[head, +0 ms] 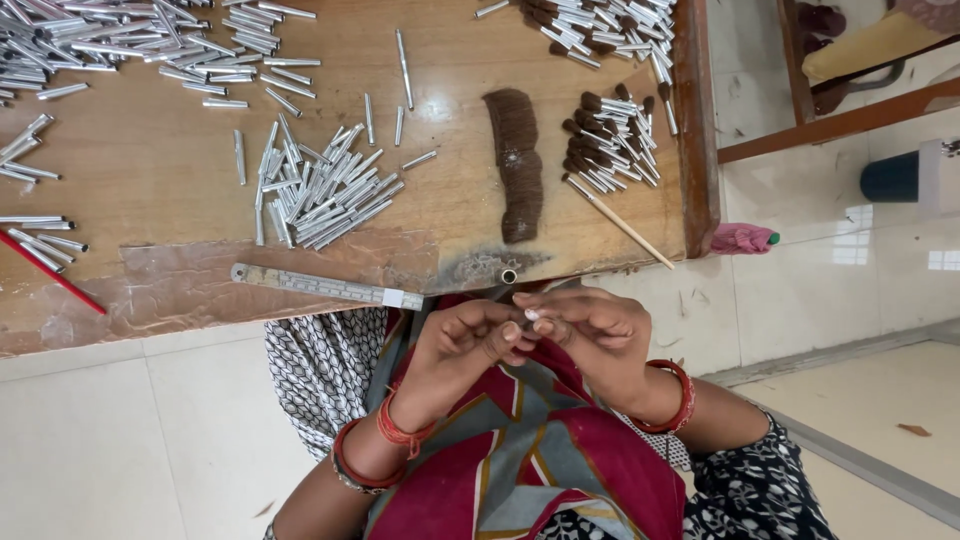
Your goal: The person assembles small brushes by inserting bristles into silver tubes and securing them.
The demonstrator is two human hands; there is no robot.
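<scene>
both my hands (545, 335) pinch one tube (509, 276) at the table edge. filled brush tips (608, 140) at 1 o'clock, empty tubes (325, 190) at 10 outnumber them. mostly undone, i judge.

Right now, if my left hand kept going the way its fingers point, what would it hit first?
Your left hand points toward your right hand; their fingertips already meet, so it would hit that first.

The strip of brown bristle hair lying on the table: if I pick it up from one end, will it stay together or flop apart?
The brown hair strip looks like loose fibres laid side by side, so it would probably sag and shed rather than lift as one piece. It seems very light, likely to scatter if nudged. Lying flat on the wooden table, it should not roll, unlike the metal tubes nearby.
</scene>
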